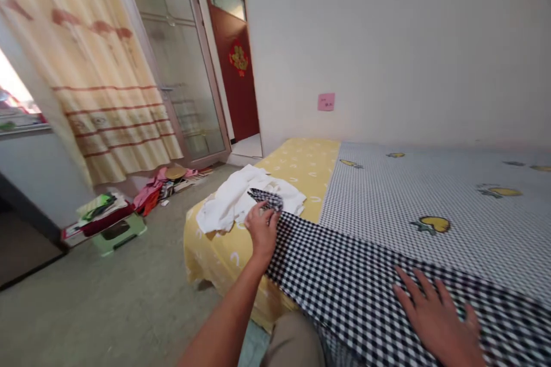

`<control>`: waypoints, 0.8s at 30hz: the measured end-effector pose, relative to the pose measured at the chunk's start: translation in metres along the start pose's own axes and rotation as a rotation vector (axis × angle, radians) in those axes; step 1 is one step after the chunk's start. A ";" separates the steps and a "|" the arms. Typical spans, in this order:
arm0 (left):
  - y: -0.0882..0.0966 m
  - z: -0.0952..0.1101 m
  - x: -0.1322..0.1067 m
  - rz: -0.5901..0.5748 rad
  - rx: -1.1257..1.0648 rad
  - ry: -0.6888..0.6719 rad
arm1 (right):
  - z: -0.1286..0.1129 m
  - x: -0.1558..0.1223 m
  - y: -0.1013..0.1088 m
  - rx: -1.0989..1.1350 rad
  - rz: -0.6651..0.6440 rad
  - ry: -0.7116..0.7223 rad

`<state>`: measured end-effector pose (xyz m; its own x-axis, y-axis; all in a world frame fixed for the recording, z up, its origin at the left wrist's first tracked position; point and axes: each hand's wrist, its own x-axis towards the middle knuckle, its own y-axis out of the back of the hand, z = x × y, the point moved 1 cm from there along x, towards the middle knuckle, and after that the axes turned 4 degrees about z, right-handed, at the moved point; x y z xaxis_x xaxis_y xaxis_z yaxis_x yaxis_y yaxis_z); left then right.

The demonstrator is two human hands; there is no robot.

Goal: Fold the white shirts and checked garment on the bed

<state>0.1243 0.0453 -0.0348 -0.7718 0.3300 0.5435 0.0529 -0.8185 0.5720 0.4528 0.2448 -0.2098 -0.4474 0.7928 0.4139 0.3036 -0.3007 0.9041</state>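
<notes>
The left hand [262, 230] pinches the left end of the black-and-white checked cloth [340, 264]; the right hand [439, 315] is spread flat on its right part. The cloth lies along the near side of the bed, beside the knee [295, 341]. 3 faults are possible:

1. Skewed cloth: pulling with the left hand while the right presses too lightly may drag the whole length.
2. Snagging: the loose tip rests over the white cloth [230, 198] and may catch it.
3. Slippage: the cloth's near edge may slide off the bed if the knee brushes it.
</notes>
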 end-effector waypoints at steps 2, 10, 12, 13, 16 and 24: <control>-0.016 0.026 -0.032 -0.138 -0.098 -0.131 | -0.005 0.001 0.005 -0.016 -0.048 -0.066; -0.068 0.027 -0.201 -0.633 -0.280 -0.341 | -0.026 0.004 0.039 -0.079 -0.148 -0.113; -0.070 0.023 -0.212 -0.640 -0.276 -0.324 | -0.029 0.004 0.043 -0.101 -0.165 -0.111; -0.070 0.023 -0.212 -0.645 -0.284 -0.313 | -0.030 0.004 0.044 -0.109 -0.180 -0.116; -0.070 0.026 -0.202 -0.651 -0.374 -0.253 | -0.032 0.004 0.047 -0.114 -0.203 -0.128; -0.062 0.083 -0.101 -0.475 -0.708 0.174 | -0.031 0.008 0.044 -0.071 -0.191 -0.124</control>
<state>0.2517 0.1020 -0.0742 -0.7014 0.6813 0.2095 -0.6610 -0.7317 0.1664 0.4368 0.2212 -0.1633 -0.3832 0.8964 0.2227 0.1615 -0.1723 0.9717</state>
